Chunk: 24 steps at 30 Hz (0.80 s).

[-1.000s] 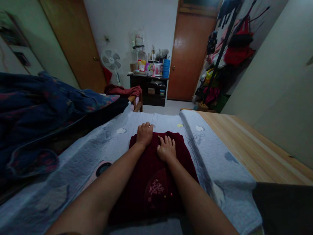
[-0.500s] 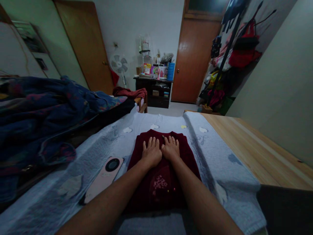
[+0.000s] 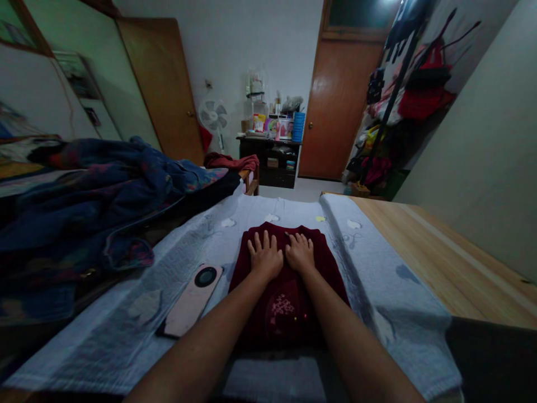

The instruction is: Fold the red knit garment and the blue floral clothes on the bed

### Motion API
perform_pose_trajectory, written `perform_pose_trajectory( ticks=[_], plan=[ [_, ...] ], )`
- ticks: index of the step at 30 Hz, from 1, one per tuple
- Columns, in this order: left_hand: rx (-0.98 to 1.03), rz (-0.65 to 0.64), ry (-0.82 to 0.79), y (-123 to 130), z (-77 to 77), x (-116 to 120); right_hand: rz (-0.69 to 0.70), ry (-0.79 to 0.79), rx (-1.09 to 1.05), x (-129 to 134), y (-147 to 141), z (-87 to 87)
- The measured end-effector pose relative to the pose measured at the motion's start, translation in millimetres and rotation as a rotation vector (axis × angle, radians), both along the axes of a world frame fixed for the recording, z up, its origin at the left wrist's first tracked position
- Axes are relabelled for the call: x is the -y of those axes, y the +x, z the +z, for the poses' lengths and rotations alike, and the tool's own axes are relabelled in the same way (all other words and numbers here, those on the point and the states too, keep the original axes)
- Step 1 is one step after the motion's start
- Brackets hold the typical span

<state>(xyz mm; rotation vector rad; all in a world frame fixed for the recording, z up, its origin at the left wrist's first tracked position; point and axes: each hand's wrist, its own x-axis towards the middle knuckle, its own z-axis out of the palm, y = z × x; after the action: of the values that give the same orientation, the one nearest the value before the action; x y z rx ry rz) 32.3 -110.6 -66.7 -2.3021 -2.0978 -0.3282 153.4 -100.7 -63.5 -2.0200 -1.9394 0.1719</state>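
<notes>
A folded dark red garment with a pale flower motif lies on a light grey quilted sheet in front of me. My left hand rests flat on its far half, fingers spread. Beside it, almost touching, my right hand presses flat on the same garment. Neither hand grips anything. Both forearms reach forward over the near part of the cloth.
A pink phone lies face down on the sheet to the left. A heap of dark blue bedding fills the left side. A bare wooden board runs along the right. A dark cabinet, fan and two doors stand beyond.
My left hand slid back from the garment's far edge and now lies flat next to my right hand. The view has tilted slightly, bringing the phone into sight.
</notes>
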Motion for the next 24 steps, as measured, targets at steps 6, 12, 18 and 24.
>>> perform_pose_trajectory(
  ticks=[6, 12, 18, 24],
  plan=[
    [0.041, 0.004, -0.058, 0, 1.9, 1, -0.011, 0.036, -0.192, -6, 14, 7.1],
    [0.037, -0.004, -0.062, -1, 4.3, 2, 0.043, -0.021, -0.245, 2, 18, 23.4],
    [0.032, 0.000, -0.107, -1, 1.3, -1, 0.144, -0.139, -0.129, 37, -3, 17.7],
    [0.034, -0.004, -0.073, 0, 0.7, -1, 0.197, -0.172, -0.058, 61, 1, 19.5]
  ],
)
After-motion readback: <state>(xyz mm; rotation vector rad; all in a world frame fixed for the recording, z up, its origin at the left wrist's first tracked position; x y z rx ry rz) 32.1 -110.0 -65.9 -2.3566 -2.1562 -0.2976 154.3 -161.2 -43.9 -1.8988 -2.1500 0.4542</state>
